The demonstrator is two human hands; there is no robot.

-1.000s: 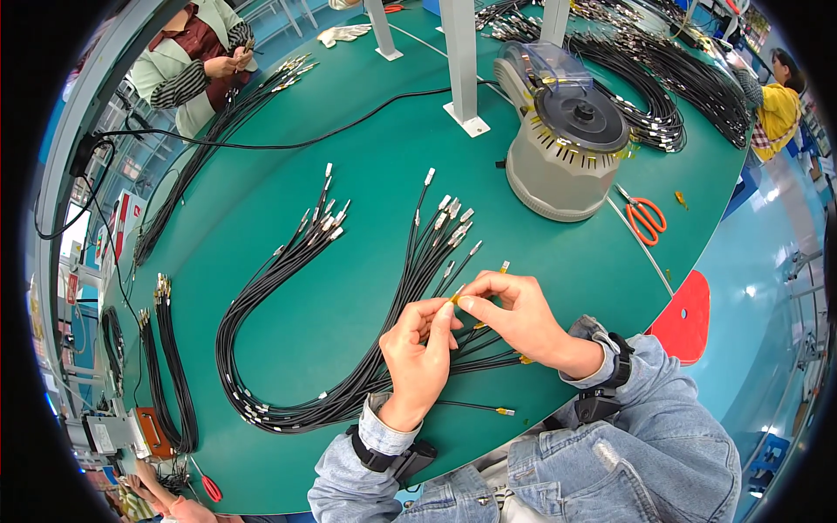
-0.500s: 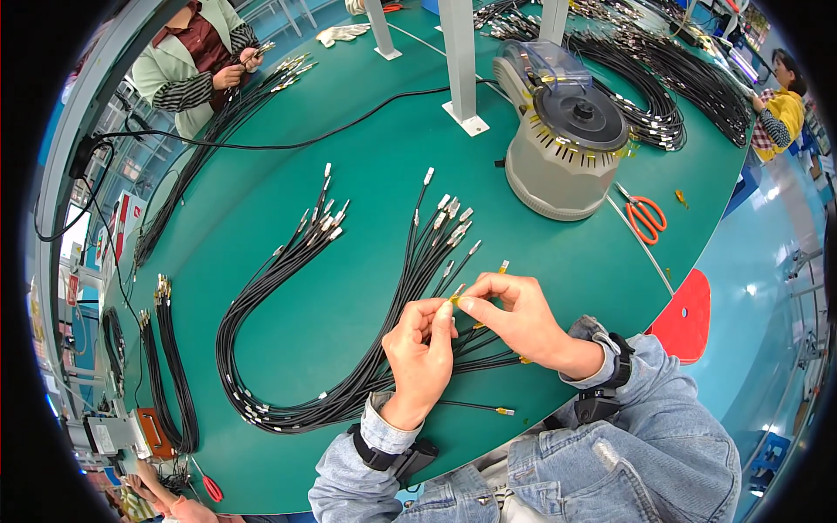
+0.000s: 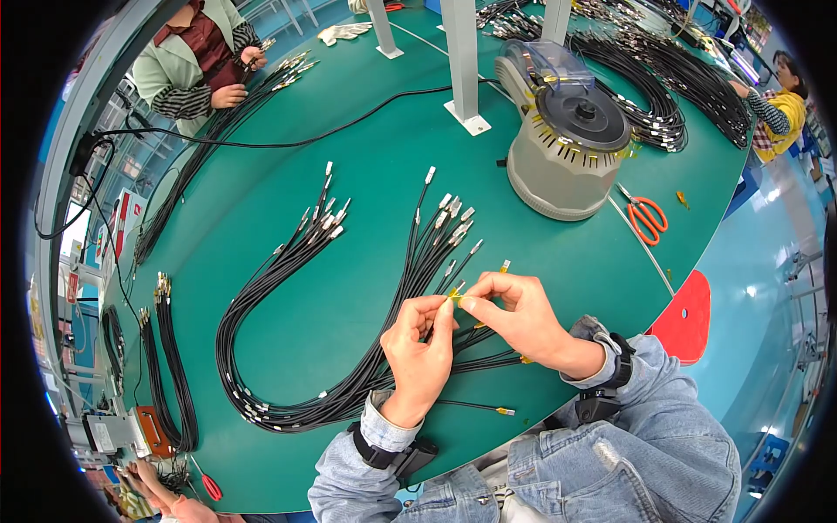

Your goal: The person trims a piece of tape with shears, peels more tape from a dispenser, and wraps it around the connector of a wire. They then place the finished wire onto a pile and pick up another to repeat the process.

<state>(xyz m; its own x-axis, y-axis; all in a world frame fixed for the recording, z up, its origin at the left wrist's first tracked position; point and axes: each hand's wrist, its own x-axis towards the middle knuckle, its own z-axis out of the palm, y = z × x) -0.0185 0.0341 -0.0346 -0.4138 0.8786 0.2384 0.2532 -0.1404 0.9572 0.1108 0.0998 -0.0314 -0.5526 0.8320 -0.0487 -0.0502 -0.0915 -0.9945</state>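
My left hand point(image 3: 420, 350) is closed in a pinch on a black cable near its silver connector end point(image 3: 461, 285). A small piece of yellow tape point(image 3: 454, 296) sits at that end, between both hands' fingertips. My right hand point(image 3: 520, 321) pinches the tape with thumb and forefinger, its other fingers curled. Under and beside my hands lies a bundle of black cables point(image 3: 228, 344), bent in a U, with silver connectors at both ends. Some cable ends by my right hand carry yellow tape, as does a single cable end point(image 3: 505, 410) near the table's front edge.
A round grey tape dispenser point(image 3: 558, 179) stands on the green table point(image 3: 349, 113), with orange-handled scissors point(image 3: 647, 220) to its right. More cable bundles point(image 3: 179, 383) lie left and far right. Two co-workers point(image 3: 196, 65) point(image 3: 782, 113) stand across the table. A red stool point(image 3: 684, 318) is at right.
My hands stay almost in place, with the fingertips shifting slightly at the tape. The far-left co-worker's hands have moved apart; the far-right co-worker's arm reaches further over the cables.
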